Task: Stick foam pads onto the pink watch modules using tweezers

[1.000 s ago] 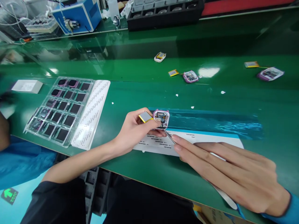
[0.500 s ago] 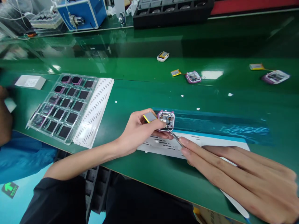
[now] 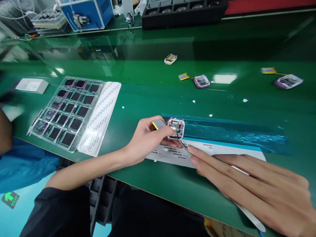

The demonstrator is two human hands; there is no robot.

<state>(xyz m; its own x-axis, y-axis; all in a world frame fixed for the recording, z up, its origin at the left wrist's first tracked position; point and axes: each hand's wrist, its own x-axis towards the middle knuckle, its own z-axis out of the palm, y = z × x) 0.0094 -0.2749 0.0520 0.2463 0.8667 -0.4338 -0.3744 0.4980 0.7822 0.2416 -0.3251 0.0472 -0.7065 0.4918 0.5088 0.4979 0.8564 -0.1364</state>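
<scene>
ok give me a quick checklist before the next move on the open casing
1. Open casing held: ok, in the left hand.
2. Metal tool held: ok, in the right hand.
3. Tool tip positioned: ok, at the casing's near edge.
4. Tip's exact contact: cannot tell, too small.
5. Battery away from the tip: ok, outside the casing's left side.
6. Bench free of scraps: not ok, white scraps lie beyond the hands.

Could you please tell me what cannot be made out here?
In the head view:
Lower left of the open purple rounded case: hidden by the left hand.
Much of the slender silver metal tool: covered by the right hand.
Print on the white paper sheet beneath the hands: too small to read.
Top of the boxy blue machine: cut off by the upper edge.
</scene>
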